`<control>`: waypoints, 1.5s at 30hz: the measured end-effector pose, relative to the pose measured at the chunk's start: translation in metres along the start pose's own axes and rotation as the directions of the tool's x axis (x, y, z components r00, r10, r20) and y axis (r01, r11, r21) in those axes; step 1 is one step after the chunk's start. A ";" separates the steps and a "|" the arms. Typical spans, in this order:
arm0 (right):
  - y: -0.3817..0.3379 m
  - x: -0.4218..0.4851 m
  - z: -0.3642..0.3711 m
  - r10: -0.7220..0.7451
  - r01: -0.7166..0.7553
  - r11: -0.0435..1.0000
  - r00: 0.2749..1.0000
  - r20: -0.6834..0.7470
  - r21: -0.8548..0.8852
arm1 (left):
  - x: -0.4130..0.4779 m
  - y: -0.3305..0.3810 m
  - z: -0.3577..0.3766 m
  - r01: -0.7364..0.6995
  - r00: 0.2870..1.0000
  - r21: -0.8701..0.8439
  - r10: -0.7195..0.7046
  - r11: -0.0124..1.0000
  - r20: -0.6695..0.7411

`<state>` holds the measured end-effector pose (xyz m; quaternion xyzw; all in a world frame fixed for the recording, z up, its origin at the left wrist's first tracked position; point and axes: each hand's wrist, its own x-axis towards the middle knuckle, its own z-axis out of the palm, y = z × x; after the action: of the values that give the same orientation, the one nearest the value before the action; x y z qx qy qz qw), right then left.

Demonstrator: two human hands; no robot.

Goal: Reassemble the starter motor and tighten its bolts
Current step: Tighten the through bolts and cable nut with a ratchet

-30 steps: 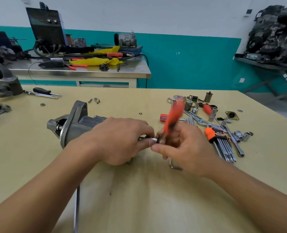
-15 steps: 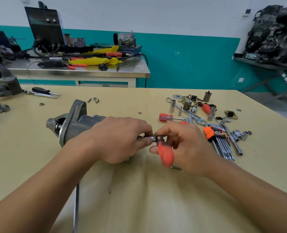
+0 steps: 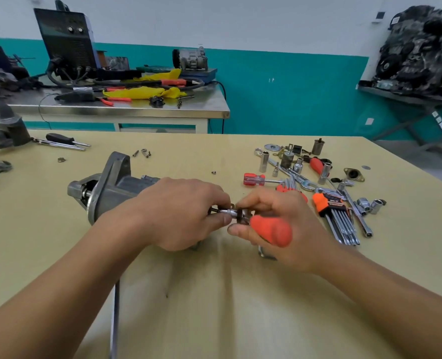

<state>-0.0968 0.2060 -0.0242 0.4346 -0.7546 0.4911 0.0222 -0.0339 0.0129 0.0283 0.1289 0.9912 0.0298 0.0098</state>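
Starter motor (image 3: 111, 187) lies on its side on the table (image 3: 214, 294), left hand (image 3: 181, 213) clamped over its rear end. Just right of the motor, right hand (image 3: 279, 224) grips an orange-handled ratchet (image 3: 269, 230), socket toward the motor.

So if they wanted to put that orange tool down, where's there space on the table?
Bare wood lies in front of both forearms, and between the starter motor and the loose screws behind it. The right side is crowded with sockets and hex keys.
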 end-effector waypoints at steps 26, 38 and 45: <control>0.009 0.005 -0.002 -0.152 0.155 0.980 0.988 0.027 -0.125 | -0.001 -0.003 0.000 -0.006 1.000 -0.067 0.005 0.998 -0.005; 0.005 0.006 0.005 0.240 -0.252 0.945 0.967 0.084 0.209 | -0.001 -0.003 0.000 -0.020 1.000 -0.056 0.020 0.998 0.000; 0.003 0.005 0.004 0.275 -0.310 0.922 0.946 0.169 0.232 | -0.001 -0.002 0.002 0.000 1.000 -0.018 0.000 1.000 -0.031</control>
<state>-0.1004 0.2004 -0.0261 0.3478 -0.7411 0.5520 -0.1582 -0.0339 0.0106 0.0260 0.1285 0.9909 0.0408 -0.0043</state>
